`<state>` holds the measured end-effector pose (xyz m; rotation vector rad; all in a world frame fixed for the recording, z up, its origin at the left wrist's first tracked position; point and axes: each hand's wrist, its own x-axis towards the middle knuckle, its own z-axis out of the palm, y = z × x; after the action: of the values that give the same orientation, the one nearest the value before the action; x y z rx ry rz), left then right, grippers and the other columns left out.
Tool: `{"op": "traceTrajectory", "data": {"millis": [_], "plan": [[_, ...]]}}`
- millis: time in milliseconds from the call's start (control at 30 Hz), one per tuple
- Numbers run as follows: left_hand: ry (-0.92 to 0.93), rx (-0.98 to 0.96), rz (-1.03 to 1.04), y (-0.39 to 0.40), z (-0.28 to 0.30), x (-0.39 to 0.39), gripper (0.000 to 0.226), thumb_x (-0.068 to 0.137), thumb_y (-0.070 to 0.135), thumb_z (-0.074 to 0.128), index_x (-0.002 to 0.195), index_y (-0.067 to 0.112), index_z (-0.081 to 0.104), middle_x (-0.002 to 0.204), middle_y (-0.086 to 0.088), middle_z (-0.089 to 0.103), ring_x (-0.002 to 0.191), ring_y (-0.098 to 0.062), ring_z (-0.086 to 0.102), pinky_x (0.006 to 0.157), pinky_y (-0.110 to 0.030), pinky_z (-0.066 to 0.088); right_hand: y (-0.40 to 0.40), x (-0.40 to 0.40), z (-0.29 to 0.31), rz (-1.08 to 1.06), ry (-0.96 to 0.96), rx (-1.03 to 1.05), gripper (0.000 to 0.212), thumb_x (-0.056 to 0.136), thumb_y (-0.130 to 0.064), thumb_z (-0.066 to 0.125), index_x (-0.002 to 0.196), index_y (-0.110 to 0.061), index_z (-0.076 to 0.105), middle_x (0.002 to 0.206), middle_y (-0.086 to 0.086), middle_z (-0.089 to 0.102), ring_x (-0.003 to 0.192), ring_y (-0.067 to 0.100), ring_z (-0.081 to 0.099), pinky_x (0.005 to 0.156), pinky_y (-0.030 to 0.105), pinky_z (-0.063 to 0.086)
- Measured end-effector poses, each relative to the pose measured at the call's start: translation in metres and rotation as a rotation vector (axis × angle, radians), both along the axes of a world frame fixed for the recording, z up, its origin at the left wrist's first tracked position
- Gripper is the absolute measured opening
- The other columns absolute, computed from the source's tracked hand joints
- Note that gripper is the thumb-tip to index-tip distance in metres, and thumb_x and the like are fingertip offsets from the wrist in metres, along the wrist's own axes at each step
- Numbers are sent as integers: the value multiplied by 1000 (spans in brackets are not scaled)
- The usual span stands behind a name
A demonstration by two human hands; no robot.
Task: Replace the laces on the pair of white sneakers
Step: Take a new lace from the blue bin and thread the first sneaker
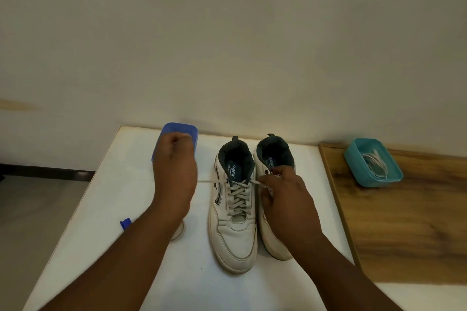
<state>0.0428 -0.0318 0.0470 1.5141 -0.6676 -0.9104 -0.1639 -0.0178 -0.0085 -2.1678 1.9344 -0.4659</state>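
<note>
While you pull both ends of the lace (238, 193) taut, left hand (174, 171) and right hand (283, 193) each pinching one, the left sneaker (233, 230) at frame centre looks fully laced; tying comes next.

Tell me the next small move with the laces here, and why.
Probably pull both lace ends outward to draw them from the top eyelets. The left hand and right hand each hold an end of the lace, which is taut but fully threaded through the left sneaker.
</note>
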Motion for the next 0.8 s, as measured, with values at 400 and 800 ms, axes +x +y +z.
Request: {"op": "traceTrajectory", "data": {"millis": [400,800], "plan": [[-950,240,-601,7,-46,-6,15,101,39,53,104,29,64,92,10,67,79,-8,60,72,-20,47,-10,-3,10,-184,-621,-76,20,101,-31,58,88,-20,68,85,-7,65,78,11,61,69,28,52],[-849,456,-696,18,-21,0,20,94,39,61,88,22,70,78,2,73,73,-14,69,79,-35,60,4,32,24,251,-659,42,22,105,-23,55,120,-28,71,112,-15,71,107,2,65,91,18,51]]}}
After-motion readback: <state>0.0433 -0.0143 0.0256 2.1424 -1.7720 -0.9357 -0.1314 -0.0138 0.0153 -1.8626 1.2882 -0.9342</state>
